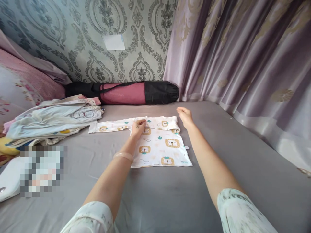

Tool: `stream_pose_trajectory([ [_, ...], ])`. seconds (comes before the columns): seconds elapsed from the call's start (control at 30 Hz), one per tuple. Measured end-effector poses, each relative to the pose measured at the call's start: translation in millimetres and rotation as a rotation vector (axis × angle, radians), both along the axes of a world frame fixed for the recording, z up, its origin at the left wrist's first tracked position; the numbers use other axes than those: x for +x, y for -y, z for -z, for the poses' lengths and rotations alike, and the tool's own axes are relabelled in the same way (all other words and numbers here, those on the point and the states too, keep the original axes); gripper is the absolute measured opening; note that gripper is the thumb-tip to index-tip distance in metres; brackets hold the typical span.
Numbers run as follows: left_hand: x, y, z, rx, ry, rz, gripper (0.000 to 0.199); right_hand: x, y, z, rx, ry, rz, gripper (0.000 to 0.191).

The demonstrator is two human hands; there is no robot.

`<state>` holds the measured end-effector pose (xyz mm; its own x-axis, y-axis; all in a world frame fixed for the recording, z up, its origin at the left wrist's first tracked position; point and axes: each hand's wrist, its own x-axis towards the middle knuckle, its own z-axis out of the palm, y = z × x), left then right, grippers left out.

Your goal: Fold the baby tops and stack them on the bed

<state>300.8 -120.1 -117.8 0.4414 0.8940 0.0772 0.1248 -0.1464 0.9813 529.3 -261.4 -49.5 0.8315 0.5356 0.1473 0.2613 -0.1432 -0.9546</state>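
A small white long-sleeved top with a printed lion pattern lies flat on the grey sheet. One sleeve stretches out to the left. On the right, the other sleeve is folded inward across the upper part. My left hand is closed in a pinch on the top's upper edge, near the base of the outstretched sleeve. Just off the top's upper right corner is my right hand, its fingers loosely bent and slightly apart, with nothing visible in them. A small tag sticks out from the right side seam.
Several garments lie heaped at the left. A pink and black rolled bag rests along the patterned wall. Near the front left is a white object beside a blurred patch. Purple curtains hang at the right of the grey bed.
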Motion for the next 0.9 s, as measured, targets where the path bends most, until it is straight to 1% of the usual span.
stream_pose_trajectory([
  [0.1, 0, -2, 3.4, -0.014, 0.087, -0.110, 0.035, 15, 8, 4.7, -0.048, 0.036, 0.085, 0.041],
  [0.2, 0, -3, 4.4, -0.066, 0.121, -0.157, 0.040, 10, 11, 11.8, -0.208, 0.169, 0.088, 0.045],
  [0.27, -1, -3, 4.9, -0.073, 0.113, -0.151, 0.042, -3, 10, 16.0, -0.358, 0.277, 0.030, 0.047],
  [0.33, -2, -2, 5.4, -0.037, 0.077, -0.144, 0.044, -18, 8, 19.4, -0.513, 0.391, -0.067, 0.050],
  [0.43, -4, 1, 4.4, 0.089, -0.012, -0.150, 0.044, -40, 5, 25.0, -0.709, 0.580, -0.228, 0.055],
  [0.5, -5, 5, 2.2, 0.187, -0.079, -0.161, 0.043, -48, 4, 29.9, -0.803, 0.671, -0.285, 0.062],
  [0.57, -6, 8, -0.3, 0.255, -0.139, -0.165, 0.042, -51, 4, 35.7, -0.856, 0.706, -0.302, 0.068],
  [0.7, -5, 11, -2.4, 0.309, -0.207, -0.152, 0.044, -48, 4, 45.8, -0.888, 0.701, -0.299, 0.073],
  [0.8, -4, 11, -1.6, 0.335, -0.230, -0.152, 0.047, -47, 4, 48.5, -0.890, 0.695, -0.301, 0.076],
  [0.9, -4, 11, -0.6, 0.354, -0.257, -0.152, 0.046, -48, 4, 47.5, -0.904, 0.679, -0.317, 0.076],
])
